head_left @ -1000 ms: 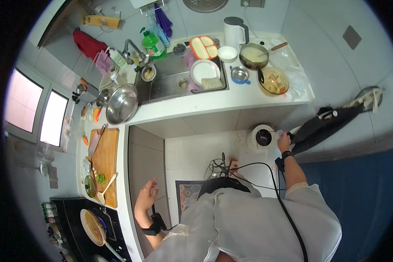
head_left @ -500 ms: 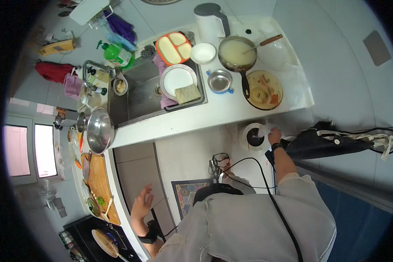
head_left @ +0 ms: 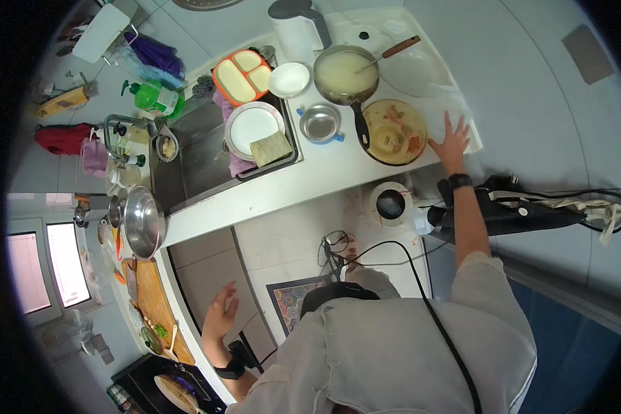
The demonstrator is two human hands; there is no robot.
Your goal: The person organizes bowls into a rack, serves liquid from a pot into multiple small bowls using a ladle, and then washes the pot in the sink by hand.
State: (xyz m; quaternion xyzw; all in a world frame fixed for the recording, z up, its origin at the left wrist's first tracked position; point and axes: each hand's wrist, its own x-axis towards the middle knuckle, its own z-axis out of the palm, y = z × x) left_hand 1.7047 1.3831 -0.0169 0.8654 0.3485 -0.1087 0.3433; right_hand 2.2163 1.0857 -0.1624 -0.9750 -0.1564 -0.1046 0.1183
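Observation:
My right hand (head_left: 453, 145) is stretched out over the front right of the counter, fingers spread and holding nothing. It is beside the rim of an amber glass plate (head_left: 412, 119) with reddish food scraps on it. A saucepan (head_left: 345, 76) of pale cloudy liquid stands behind the plate. The pan's black handle reaches over the plate's left side, and a wooden-handled utensil (head_left: 399, 47) rests in the pan. My left hand (head_left: 221, 314) hangs in the air left of my body, empty, with loosely bent fingers. Below the counter edge stands a round bin (head_left: 391, 202) with a dark inside.
Left of the plate are a steel cup with blue handles (head_left: 319, 124), a white bowl (head_left: 289, 80) and a divided tray (head_left: 242, 77). A sponge (head_left: 270, 148) lies on a white plate (head_left: 245, 131) by the sink (head_left: 196, 152). Black bag (head_left: 531, 217) hangs right; a cable (head_left: 428, 303) crosses my front.
My right hand has risen from beside the bin, where it was at something whitish and see-through, to the counter beside the amber plate. The view has shifted slightly; my left hand stays low.

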